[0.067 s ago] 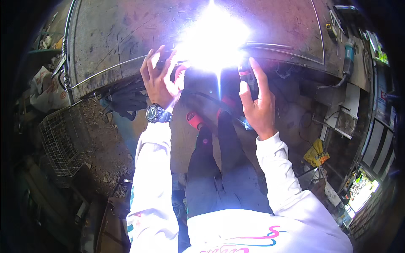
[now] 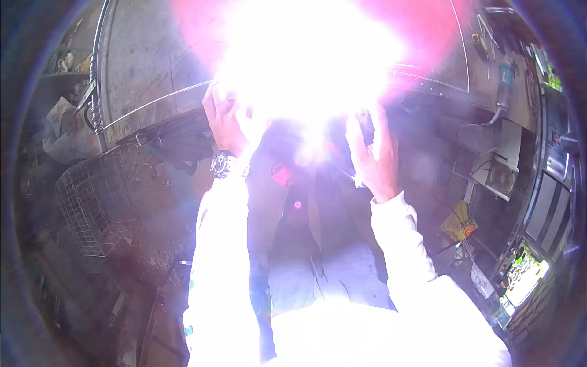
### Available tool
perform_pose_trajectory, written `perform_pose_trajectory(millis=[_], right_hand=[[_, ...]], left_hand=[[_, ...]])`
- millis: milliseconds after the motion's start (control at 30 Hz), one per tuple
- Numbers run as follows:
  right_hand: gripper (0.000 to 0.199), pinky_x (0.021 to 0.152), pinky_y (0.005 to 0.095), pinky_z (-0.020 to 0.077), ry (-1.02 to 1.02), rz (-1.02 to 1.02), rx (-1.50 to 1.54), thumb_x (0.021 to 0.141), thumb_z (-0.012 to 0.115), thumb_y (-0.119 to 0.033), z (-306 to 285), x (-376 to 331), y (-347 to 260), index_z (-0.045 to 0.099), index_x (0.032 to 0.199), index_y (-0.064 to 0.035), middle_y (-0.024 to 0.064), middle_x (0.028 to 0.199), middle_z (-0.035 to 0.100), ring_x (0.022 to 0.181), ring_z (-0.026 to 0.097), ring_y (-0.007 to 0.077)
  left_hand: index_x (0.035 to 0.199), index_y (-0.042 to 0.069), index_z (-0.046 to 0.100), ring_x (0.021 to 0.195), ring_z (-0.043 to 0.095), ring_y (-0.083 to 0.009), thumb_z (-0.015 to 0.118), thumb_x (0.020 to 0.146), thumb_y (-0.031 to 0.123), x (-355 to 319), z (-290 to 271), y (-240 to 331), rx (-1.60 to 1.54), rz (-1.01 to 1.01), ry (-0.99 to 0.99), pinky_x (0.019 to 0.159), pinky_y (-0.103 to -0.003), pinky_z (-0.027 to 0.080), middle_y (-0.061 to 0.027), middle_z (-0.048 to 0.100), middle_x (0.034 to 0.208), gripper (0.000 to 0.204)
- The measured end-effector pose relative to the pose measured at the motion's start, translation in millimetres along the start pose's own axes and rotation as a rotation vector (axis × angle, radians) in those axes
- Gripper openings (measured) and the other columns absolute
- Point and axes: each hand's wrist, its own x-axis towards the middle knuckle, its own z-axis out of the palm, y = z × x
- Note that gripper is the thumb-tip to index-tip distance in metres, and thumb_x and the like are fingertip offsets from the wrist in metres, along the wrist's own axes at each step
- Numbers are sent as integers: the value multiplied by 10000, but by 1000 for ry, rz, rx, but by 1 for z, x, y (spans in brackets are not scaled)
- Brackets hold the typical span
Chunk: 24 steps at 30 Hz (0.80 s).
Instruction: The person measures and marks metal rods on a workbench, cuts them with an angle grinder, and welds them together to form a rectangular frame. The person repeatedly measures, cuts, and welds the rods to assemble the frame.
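A blinding white welding arc (image 2: 309, 55) blots out the middle of the worktable (image 2: 140, 55) and whatever lies under it. My right hand (image 2: 376, 159) is closed round a dark welding handle (image 2: 367, 125), whose far end is lost in the glare. On the other side of the light, my left hand (image 2: 227, 125) has its fingers bent, the tips washed out; what they hold cannot be made out. A watch (image 2: 222, 164) sits on my left wrist. Thin metal rod (image 2: 160, 96), bent into a frame, lies along the table's near edge.
A wire basket (image 2: 85, 208) stands on the floor at left, below a pale bag (image 2: 66, 131). At the right are a teal power tool (image 2: 505, 81), a boxy metal unit (image 2: 502, 177) and a yellow bag (image 2: 458, 221). My legs are under the table's near edge.
The glare has grown much larger and now covers the fingertips of my left hand and more of the table. Both hands stay in nearly the same place.
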Motion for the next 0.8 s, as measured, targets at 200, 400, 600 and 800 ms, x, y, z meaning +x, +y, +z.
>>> perform_pose_trajectory(millis=[200,400,600,800], right_hand=[[640,888,355,549,100,-38,104,1017,648,-134,-14,-3,14,399,1600,-47,168,1310,660,1008,691,246],[644,535,221,436,231,175,380,1043,600,-103,-66,-32,34,340,1632,-114,41,915,611,595,505,52],[592,486,231,428,481,294,377,1098,564,-166,-115,-71,70,306,1630,-144,74,899,616,556,486,73],[570,480,256,463,635,369,446,1112,539,-162,-156,-85,74,309,1633,-169,73,880,623,576,523,87]], left_hand=[[1413,295,681,1310,549,-297,787,932,368,18,-28,5,-10,63,-17,1120,-464,373,-62,630,1379,498],[1153,161,745,1069,646,-295,773,942,241,55,-77,-58,151,137,-49,1004,-427,414,-43,698,1095,227],[1027,71,702,880,663,-318,757,936,110,99,-132,-38,95,345,40,819,-425,496,-95,698,931,113],[1182,50,755,915,747,-282,670,1049,181,224,-258,9,173,212,445,799,-416,582,-108,766,1068,206]])
